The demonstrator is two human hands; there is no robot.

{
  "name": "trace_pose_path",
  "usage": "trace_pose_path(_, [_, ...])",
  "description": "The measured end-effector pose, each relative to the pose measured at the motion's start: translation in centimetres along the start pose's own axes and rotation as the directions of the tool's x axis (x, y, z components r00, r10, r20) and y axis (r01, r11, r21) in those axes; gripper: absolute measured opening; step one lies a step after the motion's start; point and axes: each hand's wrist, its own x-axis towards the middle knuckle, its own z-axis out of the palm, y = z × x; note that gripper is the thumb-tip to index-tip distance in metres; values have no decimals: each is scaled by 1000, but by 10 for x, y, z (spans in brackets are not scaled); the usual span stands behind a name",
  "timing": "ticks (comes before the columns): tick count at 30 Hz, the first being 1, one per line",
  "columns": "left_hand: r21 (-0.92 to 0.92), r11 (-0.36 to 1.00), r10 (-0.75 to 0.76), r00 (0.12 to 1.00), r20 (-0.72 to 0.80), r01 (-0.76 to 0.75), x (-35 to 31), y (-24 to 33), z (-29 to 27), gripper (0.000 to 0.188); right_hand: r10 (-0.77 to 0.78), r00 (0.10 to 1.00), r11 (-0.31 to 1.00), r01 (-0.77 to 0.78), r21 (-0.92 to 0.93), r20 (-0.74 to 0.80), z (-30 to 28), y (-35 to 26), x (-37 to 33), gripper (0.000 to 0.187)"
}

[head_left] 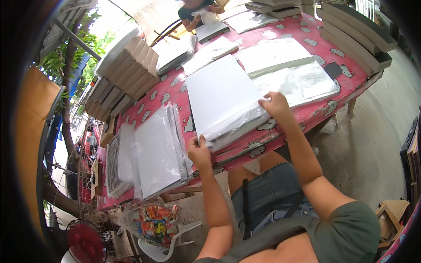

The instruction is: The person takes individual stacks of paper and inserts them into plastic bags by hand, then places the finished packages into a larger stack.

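A flat white sheet or board (221, 85) lies on the table in front of me, its near end covered by a clear plastic bag (239, 120). Thumb and fingers of my left hand (200, 153) are closed on the bag's near left corner. My right hand (276, 106) pinches the plastic at the near right corner. Whether the board is one piece or a stack is hard to tell. To the right sit a thick white stack (274, 55) and a pile of clear plastic bags (298, 81). Plastic-wrapped white sheets (158, 151) lie left of my left hand.
The table wears a pink patterned cover (188, 123). Brown boxes (133, 65) are piled at its left edge, long grey boxes (351, 37) at the far right. Across the table, another person (199, 13) handles white plastic. A white chair (173, 245) holds a bag of colourful packets (155, 223).
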Motion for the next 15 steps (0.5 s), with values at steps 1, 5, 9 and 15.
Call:
trace_pose_path(1, [192, 972, 149, 987, -55, -136, 1, -7, 5, 12, -33, 999, 999, 33, 0, 2, 5, 1, -3, 31])
trace_pose_path(5, [18, 998, 68, 996, -48, -68, -34, -11, -18, 15, -124, 991, 991, 122, -50, -50, -10, 11, -61, 26])
trace_pose_path(9, [-644, 722, -314, 949, 20, 253, -103, -28, -67, 8, 45, 833, 820, -346, 456, 552, -63, 52, -122, 24])
trace_pose_path(15, [-862, 299, -279, 902, 330, 409, -108, -12, -78, 12, -56, 930, 477, -296, 828, 364, -80, 23, -138, 47])
